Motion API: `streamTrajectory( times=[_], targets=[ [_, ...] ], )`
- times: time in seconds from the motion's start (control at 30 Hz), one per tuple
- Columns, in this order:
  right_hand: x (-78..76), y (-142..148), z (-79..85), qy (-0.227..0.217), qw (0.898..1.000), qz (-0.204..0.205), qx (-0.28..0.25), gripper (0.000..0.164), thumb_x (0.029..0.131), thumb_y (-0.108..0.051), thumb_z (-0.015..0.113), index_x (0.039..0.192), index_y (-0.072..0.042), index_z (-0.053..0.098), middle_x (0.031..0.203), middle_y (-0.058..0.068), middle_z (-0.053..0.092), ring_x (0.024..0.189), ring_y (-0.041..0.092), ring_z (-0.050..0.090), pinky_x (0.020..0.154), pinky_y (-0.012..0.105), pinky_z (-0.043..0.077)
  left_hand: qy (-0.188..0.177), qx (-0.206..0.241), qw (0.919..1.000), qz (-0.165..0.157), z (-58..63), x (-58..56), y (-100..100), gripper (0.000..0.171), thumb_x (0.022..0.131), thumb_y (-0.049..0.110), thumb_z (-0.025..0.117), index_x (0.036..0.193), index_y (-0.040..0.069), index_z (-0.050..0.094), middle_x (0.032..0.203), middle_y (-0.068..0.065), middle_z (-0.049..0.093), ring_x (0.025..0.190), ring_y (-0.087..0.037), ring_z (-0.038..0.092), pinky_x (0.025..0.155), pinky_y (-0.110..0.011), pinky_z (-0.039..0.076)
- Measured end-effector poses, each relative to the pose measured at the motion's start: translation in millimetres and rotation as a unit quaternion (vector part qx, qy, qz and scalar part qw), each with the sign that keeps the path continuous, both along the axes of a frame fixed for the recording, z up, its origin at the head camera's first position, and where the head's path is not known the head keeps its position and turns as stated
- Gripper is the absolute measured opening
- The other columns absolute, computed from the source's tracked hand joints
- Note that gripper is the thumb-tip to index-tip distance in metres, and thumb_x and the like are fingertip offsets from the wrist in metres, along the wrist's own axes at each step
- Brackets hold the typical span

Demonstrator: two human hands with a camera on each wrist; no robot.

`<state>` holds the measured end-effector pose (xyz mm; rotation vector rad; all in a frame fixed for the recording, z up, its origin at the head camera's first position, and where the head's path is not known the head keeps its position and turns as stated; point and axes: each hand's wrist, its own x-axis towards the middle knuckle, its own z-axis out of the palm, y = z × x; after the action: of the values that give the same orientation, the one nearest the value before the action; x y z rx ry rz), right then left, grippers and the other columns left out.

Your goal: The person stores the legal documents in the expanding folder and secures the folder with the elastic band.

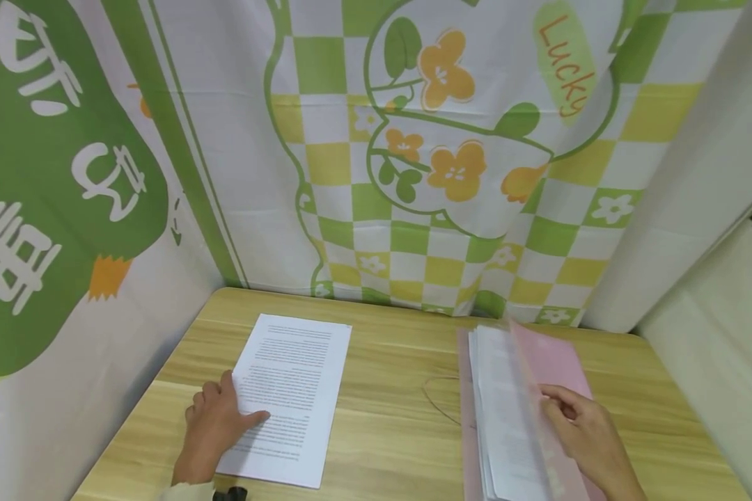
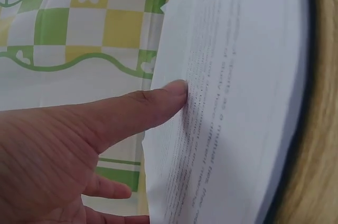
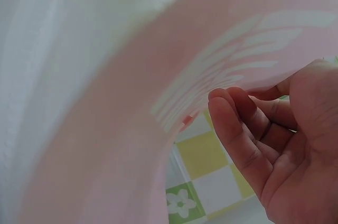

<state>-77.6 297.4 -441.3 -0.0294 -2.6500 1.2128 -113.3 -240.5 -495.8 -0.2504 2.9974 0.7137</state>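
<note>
We note 1 printed sheet (image 1: 288, 396) on the wooden table (image 1: 388, 417), left hand (image 1: 216, 424) flat on it, fingers straight. Right of sheet: 1 pink folder (image 1: 554, 362) w/ paper stack (image 1: 504, 410), cover pinched by right hand (image 1: 585, 435).

Printed sheet (image 1: 288, 396) on table (image 1: 388, 431) left; folder (image 1: 526, 417) w/ papers right.

Left hand (image 1: 212, 428) resting on printed sheet (image 1: 291, 390), right hand (image 1: 592, 438) lifting pink folder flap (image 1: 548, 362) — wooden table (image 1: 388, 424)
</note>
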Motion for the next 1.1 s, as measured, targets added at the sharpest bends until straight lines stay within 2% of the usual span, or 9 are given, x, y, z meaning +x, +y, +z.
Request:
streamTrajectory(
  times=[0.27, 0.7, 0.83, 0.97, 1.1],
  targets=[
    [0.4, 1.0, 0.0, -0.001, 1.000, -0.002, -0.003, 0.026, 0.103, -0.015, 0.063, 0.122, -0.002, 0.073, 0.081, -0.002, 0.062, 0.049, 0.010, 0.053, 0.042, 0.028, 0.045, -0.002, 0.000, 1.0000, 0.003, -0.4, -5.9, -1.3, 0.106, 0.078, 0.038, 0.090, 0.144, -0.019, 0.029, 0.120, -0.043, 0.042, 0.110, -0.058, 0.042, 0.090, -0.065, 0.037],
    [0.4, 0.0, 0.4, 0.003, 1.000, -0.001, 0.003, 0.025, 0.102, -0.015, 0.063, 0.121, -0.001, 0.073, 0.082, 0.000, 0.062, 0.050, 0.009, 0.053, 0.044, 0.028, 0.045, -0.019, 0.032, 0.9990, 0.024, -3.0, -10.2, -1.8, 0.111, 0.075, 0.034, 0.093, 0.148, -0.016, 0.027, 0.125, -0.043, 0.035, 0.109, -0.057, 0.042, 0.089, -0.063, 0.039],
    [0.5, -0.7, 0.4, 0.002, 1.000, -0.005, 0.003, 0.025, 0.102, -0.015, 0.063, 0.120, -0.001, 0.073, 0.082, 0.000, 0.062, 0.050, 0.009, 0.053, 0.043, 0.028, 0.045, -0.014, 0.049, 0.9985, 0.023, -3.8, -9.8, -3.3, 0.111, 0.075, 0.032, 0.093, 0.149, -0.014, 0.025, 0.124, -0.042, 0.032, 0.100, -0.054, 0.051, 0.081, -0.062, 0.047],
    [0.4, -0.8, -0.3, 0.002, 1.000, -0.006, 0.002, 0.025, 0.102, -0.014, 0.063, 0.120, -0.001, 0.074, 0.083, -0.001, 0.063, 0.049, 0.009, 0.053, 0.043, 0.028, 0.045, -0.014, 0.060, 0.9979, 0.016, -4.5, -9.5, -8.3, 0.110, 0.076, 0.032, 0.092, 0.149, -0.014, 0.023, 0.121, -0.043, 0.034, 0.088, -0.052, 0.057, 0.075, -0.062, 0.049],
    [0.5, -0.2, -0.7, 0.004, 1.000, -0.006, 0.002, 0.024, 0.102, -0.014, 0.063, 0.120, -0.001, 0.074, 0.083, -0.001, 0.063, 0.051, 0.009, 0.053, 0.043, 0.029, 0.045, -0.013, 0.069, 0.9975, 0.008, -3.9, -12.7, -13.1, 0.103, 0.079, 0.024, 0.089, 0.148, -0.017, 0.025, 0.124, -0.046, 0.040, 0.098, -0.056, 0.057, 0.082, -0.066, 0.048]
  ],
)
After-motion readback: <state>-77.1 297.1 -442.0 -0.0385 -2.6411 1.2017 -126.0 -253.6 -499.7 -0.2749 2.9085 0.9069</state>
